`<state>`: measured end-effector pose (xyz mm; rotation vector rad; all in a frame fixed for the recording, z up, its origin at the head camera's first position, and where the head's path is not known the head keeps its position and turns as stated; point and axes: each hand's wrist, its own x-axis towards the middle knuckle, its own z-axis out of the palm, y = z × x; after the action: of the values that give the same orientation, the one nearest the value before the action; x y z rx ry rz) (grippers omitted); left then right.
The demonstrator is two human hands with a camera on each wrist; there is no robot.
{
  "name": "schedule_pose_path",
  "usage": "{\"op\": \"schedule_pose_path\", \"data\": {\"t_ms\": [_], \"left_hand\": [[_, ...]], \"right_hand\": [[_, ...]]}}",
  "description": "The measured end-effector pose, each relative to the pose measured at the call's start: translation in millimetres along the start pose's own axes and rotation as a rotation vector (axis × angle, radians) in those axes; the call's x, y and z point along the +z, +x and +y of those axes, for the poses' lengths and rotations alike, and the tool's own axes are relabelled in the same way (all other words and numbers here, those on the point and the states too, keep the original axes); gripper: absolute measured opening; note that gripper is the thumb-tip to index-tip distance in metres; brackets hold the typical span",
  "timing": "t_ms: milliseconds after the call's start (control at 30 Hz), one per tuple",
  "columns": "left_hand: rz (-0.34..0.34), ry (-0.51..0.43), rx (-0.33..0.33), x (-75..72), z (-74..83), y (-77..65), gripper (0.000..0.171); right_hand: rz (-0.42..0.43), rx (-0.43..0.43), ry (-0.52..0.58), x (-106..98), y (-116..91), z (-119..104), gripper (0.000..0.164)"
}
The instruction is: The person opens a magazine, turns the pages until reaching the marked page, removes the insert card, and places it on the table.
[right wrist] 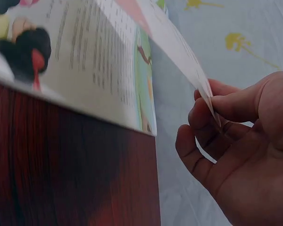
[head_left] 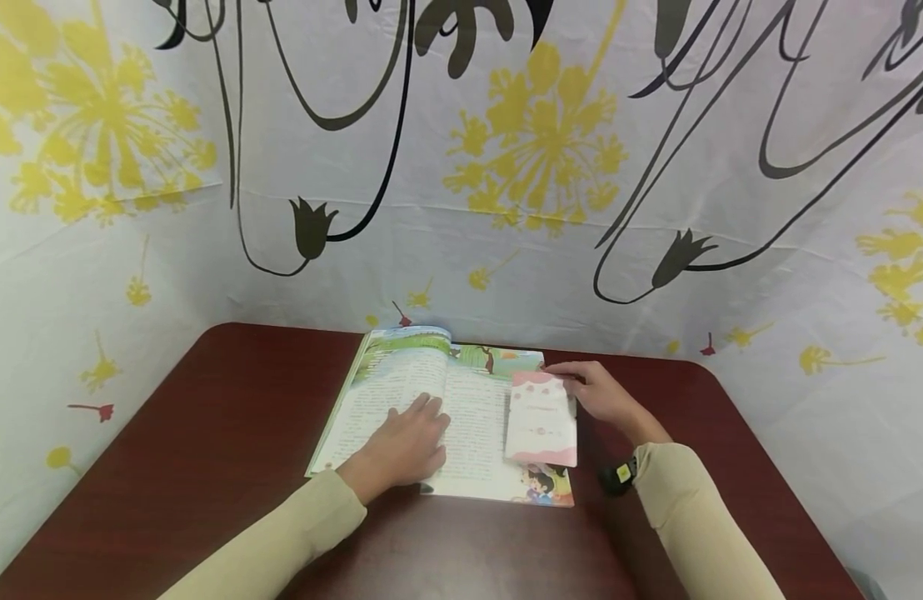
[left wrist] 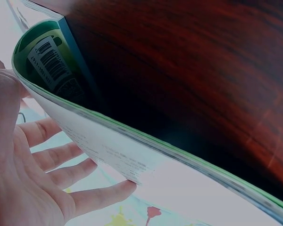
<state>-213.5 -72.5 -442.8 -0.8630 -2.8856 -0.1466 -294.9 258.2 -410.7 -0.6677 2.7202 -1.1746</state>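
Note:
An illustrated book (head_left: 469, 433) lies spread on the table, its left pages arching up near the spine. My left hand (head_left: 405, 442) rests on those pages beside the spine. In the left wrist view its fingers (left wrist: 104, 197) are spread and fairly straight against the page. A barcode (left wrist: 49, 63) shows on the green cover, which curves up off the table. My right hand (head_left: 600, 392) pinches the upper right edge of a pink-and-white sheet of card (head_left: 540, 421) over the right page. In the right wrist view, thumb and fingertips (right wrist: 205, 113) grip the slightly bent card's edge.
The dark red wooden table (head_left: 169, 433) has rounded far corners. A pale cloth wall (head_left: 461, 275) with yellow flowers and dark stems stands right behind its far edge. A black band with a yellow-green label (head_left: 621, 475) is at the right wrist.

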Motion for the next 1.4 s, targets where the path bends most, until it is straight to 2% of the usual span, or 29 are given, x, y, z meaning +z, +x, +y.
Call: {"op": "schedule_pose_path", "data": {"t_ms": [300,967,1167,1400], "left_hand": [[-0.031,-0.014,-0.020,1.5,0.2,1.2,0.034],[0.005,0.009,0.015,-1.1,-0.1,0.7,0.029],[0.008,0.002,0.018,-1.3,0.0,0.8,0.028],[0.009,-0.005,0.014,-0.7,0.4,0.7,0.028]], "right_hand": [[0.039,0.063,-0.056,-20.3,-17.4,16.5,0.035],[0.059,0.150,-0.090,-59.6,-57.0,58.4,0.037],[0.059,0.144,-0.161,-65.0,-67.9,68.0,0.036],[0.044,0.164,-0.194,-63.6,-74.2,78.6,0.034]]}}
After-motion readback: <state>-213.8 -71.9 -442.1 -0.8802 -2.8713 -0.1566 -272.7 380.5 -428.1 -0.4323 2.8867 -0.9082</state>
